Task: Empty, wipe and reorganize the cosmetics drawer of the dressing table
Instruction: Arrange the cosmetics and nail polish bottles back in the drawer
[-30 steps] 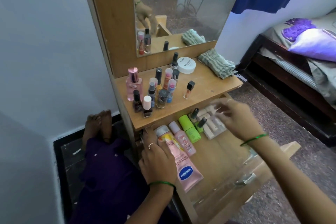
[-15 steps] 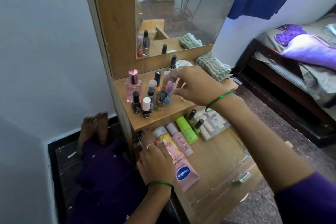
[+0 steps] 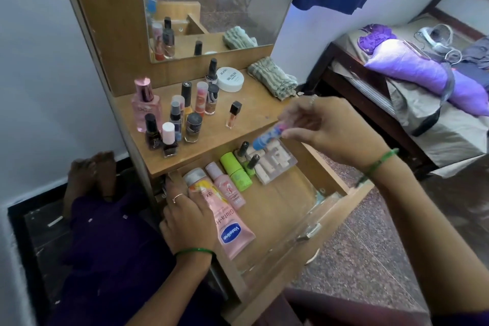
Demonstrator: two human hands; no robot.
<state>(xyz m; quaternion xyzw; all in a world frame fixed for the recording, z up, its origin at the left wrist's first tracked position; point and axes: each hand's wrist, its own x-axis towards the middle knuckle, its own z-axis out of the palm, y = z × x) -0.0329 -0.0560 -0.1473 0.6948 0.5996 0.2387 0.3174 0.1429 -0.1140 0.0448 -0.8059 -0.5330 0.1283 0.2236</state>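
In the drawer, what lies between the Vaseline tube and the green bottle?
In the head view, a slim pink bottle lies between the Vaseline tube and the green bottle.

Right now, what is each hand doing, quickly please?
Left hand: flat and open, resting on the Vaseline tube in the drawer.
Right hand: closed on a small blue and pink tube above the drawer.

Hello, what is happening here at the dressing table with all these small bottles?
A person is putting cosmetics into the open drawer. The right hand holds a small blue and pink tube above the drawer, over the tray of small sticks. The left hand rests on the pink Vaseline tube lying in the drawer beside a green bottle. Many bottles still stand on the tabletop, near a folded cloth.
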